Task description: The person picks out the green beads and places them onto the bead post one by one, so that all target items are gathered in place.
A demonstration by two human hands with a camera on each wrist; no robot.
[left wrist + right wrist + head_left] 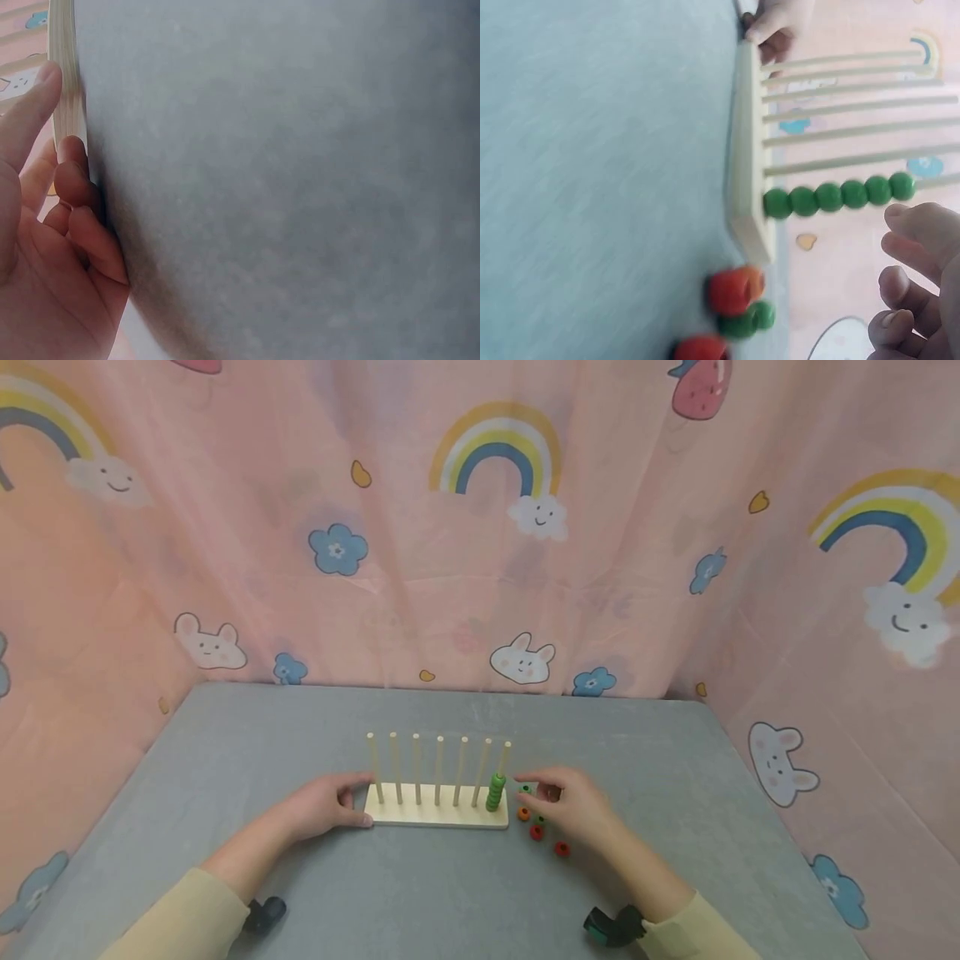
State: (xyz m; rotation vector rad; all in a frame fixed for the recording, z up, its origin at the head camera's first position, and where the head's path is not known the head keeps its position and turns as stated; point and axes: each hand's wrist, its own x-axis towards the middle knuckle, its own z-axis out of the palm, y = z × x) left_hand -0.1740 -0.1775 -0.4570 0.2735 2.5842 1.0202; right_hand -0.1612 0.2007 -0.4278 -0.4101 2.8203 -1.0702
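A pale wooden peg board with a row of several upright pegs stands on the grey table. Its rightmost peg carries a stack of green beads; the other pegs are bare. My left hand grips the board's left end, thumb at the front edge and fingers behind. Just right of the green stack is my right hand, thumb and forefinger apart with nothing between them. In the right wrist view its fingertips are close to the topmost bead.
Loose beads lie right of the board, below my right hand: an orange bead, a red bead, another red bead and green ones. A pink patterned curtain surrounds the grey table at the back and sides.
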